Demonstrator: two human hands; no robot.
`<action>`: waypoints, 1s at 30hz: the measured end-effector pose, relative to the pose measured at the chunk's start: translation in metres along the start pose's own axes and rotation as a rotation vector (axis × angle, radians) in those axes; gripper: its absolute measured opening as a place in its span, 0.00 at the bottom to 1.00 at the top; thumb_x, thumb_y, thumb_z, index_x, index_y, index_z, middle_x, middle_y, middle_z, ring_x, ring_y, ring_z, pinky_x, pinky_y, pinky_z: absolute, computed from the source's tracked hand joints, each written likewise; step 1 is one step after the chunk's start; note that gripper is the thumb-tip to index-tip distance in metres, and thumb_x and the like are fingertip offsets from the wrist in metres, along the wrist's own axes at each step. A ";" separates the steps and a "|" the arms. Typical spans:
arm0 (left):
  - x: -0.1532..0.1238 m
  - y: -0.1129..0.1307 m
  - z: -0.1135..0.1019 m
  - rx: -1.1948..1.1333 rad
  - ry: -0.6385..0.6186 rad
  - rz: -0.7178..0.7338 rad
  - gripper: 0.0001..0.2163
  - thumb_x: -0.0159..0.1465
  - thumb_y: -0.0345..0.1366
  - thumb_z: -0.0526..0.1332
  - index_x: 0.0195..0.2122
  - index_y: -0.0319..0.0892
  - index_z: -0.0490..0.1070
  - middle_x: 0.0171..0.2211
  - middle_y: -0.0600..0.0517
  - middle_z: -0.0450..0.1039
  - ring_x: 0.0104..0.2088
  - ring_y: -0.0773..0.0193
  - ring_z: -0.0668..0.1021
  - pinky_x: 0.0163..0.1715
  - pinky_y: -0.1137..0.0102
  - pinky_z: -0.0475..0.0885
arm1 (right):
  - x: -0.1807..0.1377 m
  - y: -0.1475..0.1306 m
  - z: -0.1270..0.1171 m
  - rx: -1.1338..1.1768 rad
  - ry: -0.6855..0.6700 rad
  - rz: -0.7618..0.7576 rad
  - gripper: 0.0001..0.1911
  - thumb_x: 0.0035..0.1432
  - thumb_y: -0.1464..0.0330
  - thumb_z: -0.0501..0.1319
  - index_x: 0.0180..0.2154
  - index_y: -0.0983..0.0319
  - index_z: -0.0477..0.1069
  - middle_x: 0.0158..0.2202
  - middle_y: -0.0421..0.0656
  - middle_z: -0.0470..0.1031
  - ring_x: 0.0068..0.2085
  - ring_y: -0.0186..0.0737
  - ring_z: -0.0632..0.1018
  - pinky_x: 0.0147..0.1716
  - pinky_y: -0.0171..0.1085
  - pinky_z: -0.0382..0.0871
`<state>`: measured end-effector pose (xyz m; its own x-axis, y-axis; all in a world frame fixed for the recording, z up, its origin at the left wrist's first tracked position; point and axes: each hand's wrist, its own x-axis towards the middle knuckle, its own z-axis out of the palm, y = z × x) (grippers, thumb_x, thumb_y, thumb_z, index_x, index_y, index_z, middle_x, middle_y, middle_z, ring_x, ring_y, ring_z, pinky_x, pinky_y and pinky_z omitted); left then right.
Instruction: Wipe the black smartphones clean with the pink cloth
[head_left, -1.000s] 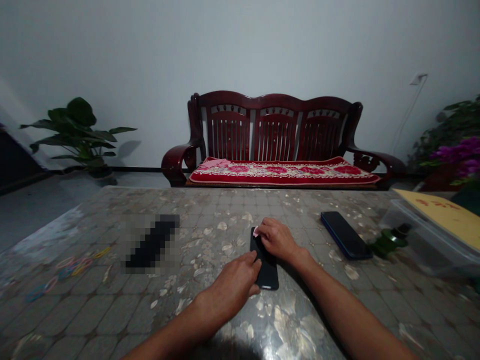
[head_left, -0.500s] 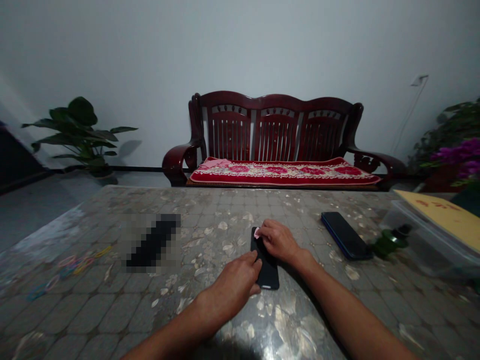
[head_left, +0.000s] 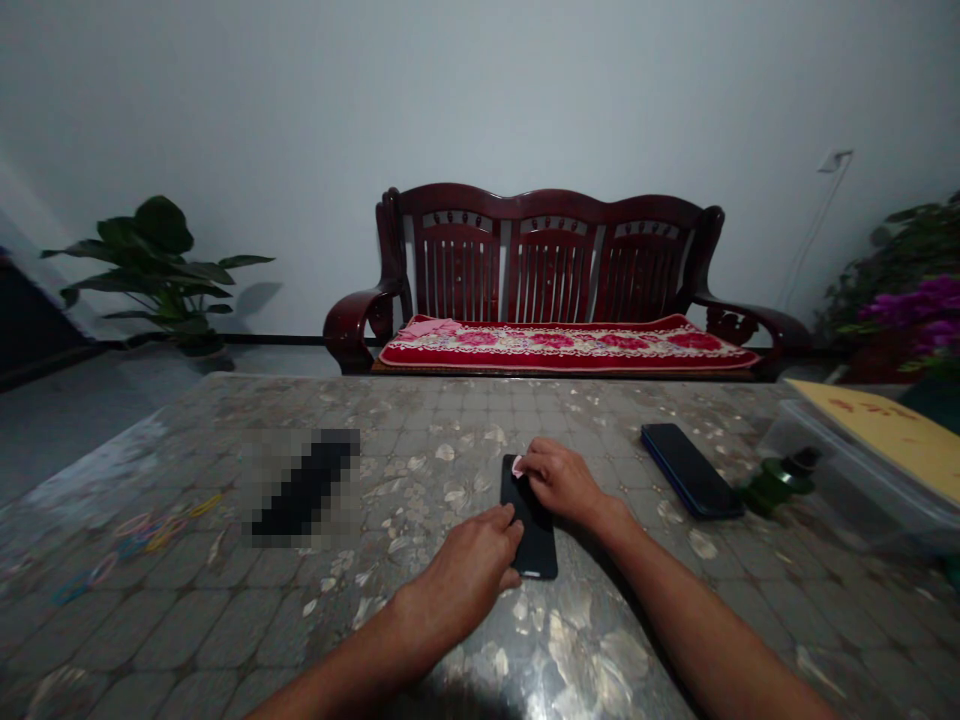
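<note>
A black smartphone [head_left: 535, 545] lies flat on the patterned tabletop in front of me, its long side pointing away. My left hand [head_left: 480, 550] holds it by the left edge, fingertips over the dark screen and thumb low at the side. Between the fingers of my right hand [head_left: 562, 480] is a small pale pink piece of tissue or cloth [head_left: 517, 467], touching the phone near its far end. The fingers of that hand are closed, and they hide most of the piece.
Right of my hands lie another phone [head_left: 691, 470], a green bottle [head_left: 780, 482] and a clear plastic box [head_left: 832, 490] with a yellow sheet [head_left: 885, 425] on top. On the left are a pixelated dark object [head_left: 307, 490] and coloured rubber bands [head_left: 154, 530]. A wooden bench [head_left: 551, 270] stands behind the table [head_left: 405, 410].
My right hand has shifted the pink piece slightly to the right on the phone's far end. The left hand and the phone stay in place.
</note>
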<state>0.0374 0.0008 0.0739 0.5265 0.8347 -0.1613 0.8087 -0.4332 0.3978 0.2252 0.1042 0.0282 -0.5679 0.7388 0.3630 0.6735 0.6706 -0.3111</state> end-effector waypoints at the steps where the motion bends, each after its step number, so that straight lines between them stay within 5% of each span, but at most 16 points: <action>1: 0.000 0.000 0.001 0.001 0.002 0.000 0.18 0.63 0.30 0.64 0.55 0.36 0.73 0.62 0.37 0.68 0.61 0.46 0.72 0.62 0.58 0.66 | 0.000 0.002 0.000 -0.015 0.022 0.021 0.15 0.57 0.79 0.57 0.37 0.58 0.80 0.33 0.42 0.73 0.37 0.39 0.74 0.36 0.34 0.63; 9: 0.001 -0.001 0.001 -0.027 0.014 0.002 0.16 0.62 0.30 0.65 0.52 0.36 0.75 0.59 0.37 0.72 0.59 0.44 0.75 0.59 0.57 0.69 | -0.005 -0.001 -0.003 0.052 -0.081 -0.110 0.16 0.51 0.80 0.58 0.34 0.59 0.79 0.31 0.40 0.73 0.36 0.38 0.74 0.36 0.33 0.63; 17: -0.001 0.002 -0.003 0.003 -0.011 -0.015 0.20 0.64 0.30 0.65 0.57 0.34 0.73 0.64 0.34 0.65 0.62 0.45 0.71 0.63 0.58 0.65 | -0.006 0.011 -0.001 -0.038 0.094 0.102 0.15 0.54 0.79 0.56 0.36 0.59 0.79 0.34 0.43 0.74 0.38 0.39 0.75 0.37 0.34 0.64; 25: 0.001 0.000 0.001 0.008 -0.002 -0.004 0.20 0.62 0.30 0.66 0.56 0.35 0.73 0.63 0.35 0.66 0.62 0.45 0.71 0.62 0.58 0.66 | -0.010 0.004 -0.006 0.047 -0.046 -0.042 0.16 0.47 0.80 0.57 0.33 0.59 0.79 0.30 0.40 0.73 0.35 0.38 0.75 0.34 0.33 0.64; 30: -0.001 0.002 -0.001 0.026 0.000 -0.015 0.19 0.63 0.30 0.65 0.56 0.35 0.74 0.63 0.36 0.67 0.61 0.46 0.73 0.62 0.59 0.67 | -0.009 0.006 -0.005 -0.005 0.034 0.058 0.15 0.51 0.79 0.57 0.35 0.60 0.80 0.33 0.42 0.74 0.36 0.39 0.75 0.35 0.34 0.64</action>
<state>0.0385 -0.0003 0.0754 0.5146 0.8411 -0.1667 0.8229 -0.4297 0.3718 0.2369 0.1016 0.0276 -0.5117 0.7736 0.3738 0.7072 0.6263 -0.3281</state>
